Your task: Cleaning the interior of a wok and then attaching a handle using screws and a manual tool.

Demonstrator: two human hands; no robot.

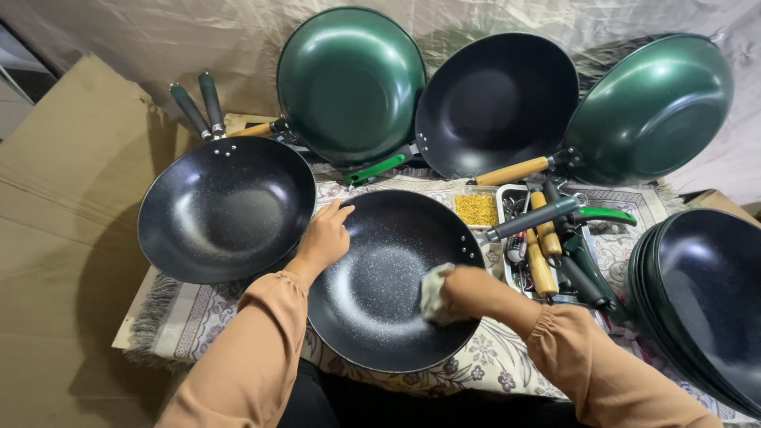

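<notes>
A black speckled wok (380,261) with a grey handle lies in front of me on a patterned cloth (507,361). My left hand (323,238) grips its left rim. My right hand (460,292) is inside the wok, closed on a small pale cloth pad (433,292) pressed against the inner wall at the right.
Another black wok (226,208) sits at the left. Two green woks (350,79) (650,107) and a black one (495,101) lean at the back. A tray (507,192) of loose handles and screws lies right of centre. Stacked woks (705,297) stand at the far right. Cardboard (63,238) lies left.
</notes>
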